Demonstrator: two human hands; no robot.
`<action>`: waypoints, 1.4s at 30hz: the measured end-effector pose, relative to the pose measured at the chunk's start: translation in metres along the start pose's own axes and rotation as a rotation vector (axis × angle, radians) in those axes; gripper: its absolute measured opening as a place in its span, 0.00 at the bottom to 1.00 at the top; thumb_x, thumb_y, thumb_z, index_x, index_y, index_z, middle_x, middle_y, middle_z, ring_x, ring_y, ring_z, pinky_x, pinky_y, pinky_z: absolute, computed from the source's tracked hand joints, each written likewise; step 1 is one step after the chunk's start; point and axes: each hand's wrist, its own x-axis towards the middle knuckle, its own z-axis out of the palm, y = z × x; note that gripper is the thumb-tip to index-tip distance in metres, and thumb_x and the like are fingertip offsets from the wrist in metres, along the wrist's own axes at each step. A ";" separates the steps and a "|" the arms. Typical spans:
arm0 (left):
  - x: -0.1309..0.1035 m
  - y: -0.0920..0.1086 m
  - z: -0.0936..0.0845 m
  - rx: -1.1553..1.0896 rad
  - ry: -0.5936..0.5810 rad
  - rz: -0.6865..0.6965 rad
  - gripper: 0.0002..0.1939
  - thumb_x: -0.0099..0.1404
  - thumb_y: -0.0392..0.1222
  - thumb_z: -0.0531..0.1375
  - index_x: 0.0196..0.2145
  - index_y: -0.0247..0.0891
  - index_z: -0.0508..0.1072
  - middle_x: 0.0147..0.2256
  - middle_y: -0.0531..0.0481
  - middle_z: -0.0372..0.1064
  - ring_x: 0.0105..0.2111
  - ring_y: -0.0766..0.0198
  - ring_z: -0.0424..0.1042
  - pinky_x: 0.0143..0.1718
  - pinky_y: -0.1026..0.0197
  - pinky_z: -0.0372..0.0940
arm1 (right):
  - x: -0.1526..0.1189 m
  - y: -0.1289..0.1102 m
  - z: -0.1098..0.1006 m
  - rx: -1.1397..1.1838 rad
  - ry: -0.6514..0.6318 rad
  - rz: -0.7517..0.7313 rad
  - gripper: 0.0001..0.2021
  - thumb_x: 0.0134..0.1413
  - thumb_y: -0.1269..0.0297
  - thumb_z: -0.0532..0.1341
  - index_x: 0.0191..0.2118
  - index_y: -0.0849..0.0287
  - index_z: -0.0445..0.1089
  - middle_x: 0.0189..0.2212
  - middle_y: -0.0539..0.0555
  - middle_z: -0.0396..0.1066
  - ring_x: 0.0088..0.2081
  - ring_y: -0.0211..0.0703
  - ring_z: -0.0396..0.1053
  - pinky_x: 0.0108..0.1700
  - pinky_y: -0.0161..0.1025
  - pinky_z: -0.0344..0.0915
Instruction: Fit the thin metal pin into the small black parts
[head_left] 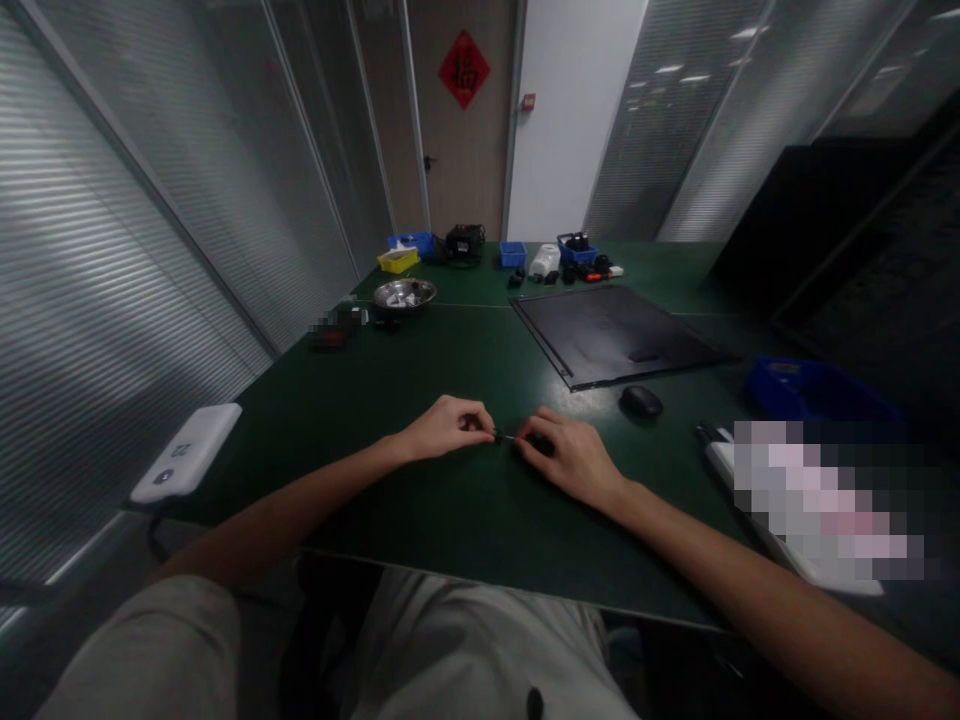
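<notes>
your hands rest on the green desk. beyond your right hand lie a black panel and a mouse. your left hand and right each pinch a small dark thin part between them.

matt green table, seemingly metal bowl

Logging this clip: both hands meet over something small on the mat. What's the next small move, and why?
Probably ease the right hand and its thin tool a touch leftward: its tip nearly meets the small dark part pinched in the left hand.
</notes>
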 end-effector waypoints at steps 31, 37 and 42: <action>-0.008 0.006 0.004 0.035 0.026 0.037 0.13 0.67 0.45 0.68 0.47 0.39 0.84 0.36 0.48 0.78 0.32 0.64 0.70 0.35 0.63 0.61 | 0.003 -0.007 0.007 -0.039 -0.033 -0.132 0.09 0.72 0.60 0.56 0.43 0.54 0.72 0.40 0.52 0.70 0.34 0.40 0.69 0.34 0.37 0.58; -0.008 0.008 0.006 -0.037 0.051 -0.020 0.12 0.64 0.43 0.70 0.45 0.40 0.85 0.38 0.48 0.81 0.35 0.61 0.76 0.37 0.63 0.65 | 0.004 -0.005 0.012 -0.043 -0.042 -0.156 0.08 0.73 0.60 0.55 0.44 0.55 0.69 0.40 0.52 0.70 0.34 0.40 0.69 0.34 0.37 0.59; -0.008 0.009 0.007 -0.102 0.065 -0.051 0.12 0.63 0.42 0.71 0.44 0.40 0.85 0.41 0.47 0.82 0.38 0.59 0.79 0.40 0.62 0.68 | 0.003 -0.003 0.011 -0.035 -0.071 -0.172 0.08 0.74 0.61 0.53 0.45 0.55 0.67 0.40 0.53 0.69 0.35 0.41 0.69 0.35 0.37 0.60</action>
